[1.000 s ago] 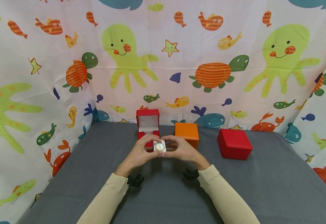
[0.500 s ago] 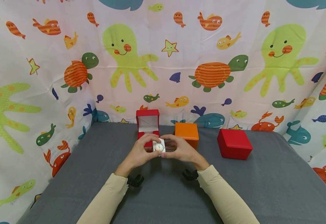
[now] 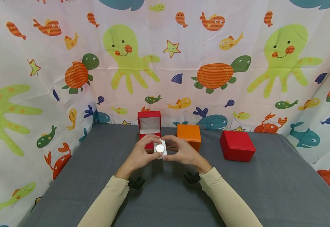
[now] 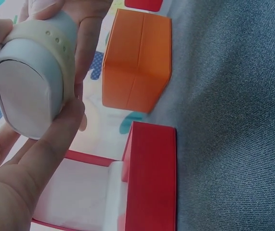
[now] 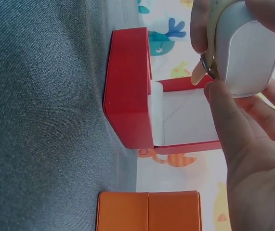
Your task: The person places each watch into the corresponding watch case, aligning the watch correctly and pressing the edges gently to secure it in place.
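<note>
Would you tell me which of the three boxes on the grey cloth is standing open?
The red box on the left, behind the hands; its lid is raised, showing white lining. The orange box and other red box are closed.

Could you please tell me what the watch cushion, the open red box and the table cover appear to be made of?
Watch cushion: likely soft leatherette, smooth matte pale grey. Open red box: seemingly card wrapped in smooth red covering with crisp edges, and a white fabric-like lining. Table cover: woven grey cloth, with visible weave texture.

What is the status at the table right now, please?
Left hand and right hand both pinch the watch on its white cushion. Open red box just behind. Nothing between them.
</note>
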The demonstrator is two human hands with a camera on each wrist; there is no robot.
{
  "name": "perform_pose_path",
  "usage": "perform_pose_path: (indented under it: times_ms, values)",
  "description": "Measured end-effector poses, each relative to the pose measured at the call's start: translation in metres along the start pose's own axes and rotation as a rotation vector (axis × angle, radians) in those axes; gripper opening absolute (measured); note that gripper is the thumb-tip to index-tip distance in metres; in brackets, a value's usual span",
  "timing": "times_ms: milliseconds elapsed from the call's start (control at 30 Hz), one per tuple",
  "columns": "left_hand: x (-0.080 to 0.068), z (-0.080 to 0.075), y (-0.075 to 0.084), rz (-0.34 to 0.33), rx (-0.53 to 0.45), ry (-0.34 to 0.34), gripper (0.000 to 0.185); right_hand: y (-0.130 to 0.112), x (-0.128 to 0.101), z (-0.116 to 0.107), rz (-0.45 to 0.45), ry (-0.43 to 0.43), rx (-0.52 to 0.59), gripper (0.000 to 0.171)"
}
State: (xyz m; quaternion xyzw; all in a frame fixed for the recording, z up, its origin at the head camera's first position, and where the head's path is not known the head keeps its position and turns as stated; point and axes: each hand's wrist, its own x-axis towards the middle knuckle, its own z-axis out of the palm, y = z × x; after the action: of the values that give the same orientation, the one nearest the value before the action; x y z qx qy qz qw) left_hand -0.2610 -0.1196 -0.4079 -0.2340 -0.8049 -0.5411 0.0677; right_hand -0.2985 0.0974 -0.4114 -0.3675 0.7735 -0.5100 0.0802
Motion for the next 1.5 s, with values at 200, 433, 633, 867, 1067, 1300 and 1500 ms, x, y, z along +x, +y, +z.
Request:
perform_pose_path:
  times_ms: [200,433,633,867,1067,1300,1500]
  values:
    - [0.0,-0.001,-0.001,0.004,-0.037,0.0,0.032,-0.001,0.0,0.002,-0.023,0.0,0.005,0.066]
    - [0.0,0.0,-0.002,0.004,-0.035,0.01,0.032,-0.002,0.0,0.003,-0.074,0.005,0.006,0.067]
    - [0.001,-0.001,-0.001,0.005,-0.041,0.008,0.032,-0.007,-0.001,0.004,-0.069,0.021,-0.001,0.068]
    - [0.0,-0.002,-0.001,0.005,-0.039,0.01,0.032,-0.033,-0.006,0.004,-0.073,0.014,0.013,0.067]
    - [0.0,-0.002,-0.001,0.014,-0.031,0.023,0.033,-0.041,-0.007,0.002,-0.093,0.008,0.005,0.065]
    - [0.001,-0.003,0.001,0.01,-0.032,0.026,0.032,-0.041,-0.006,0.002,-0.105,0.017,-0.009,0.066]
    - [0.002,-0.005,0.003,0.004,-0.05,0.012,0.033,-0.028,-0.002,0.003,-0.095,0.03,-0.006,0.068]
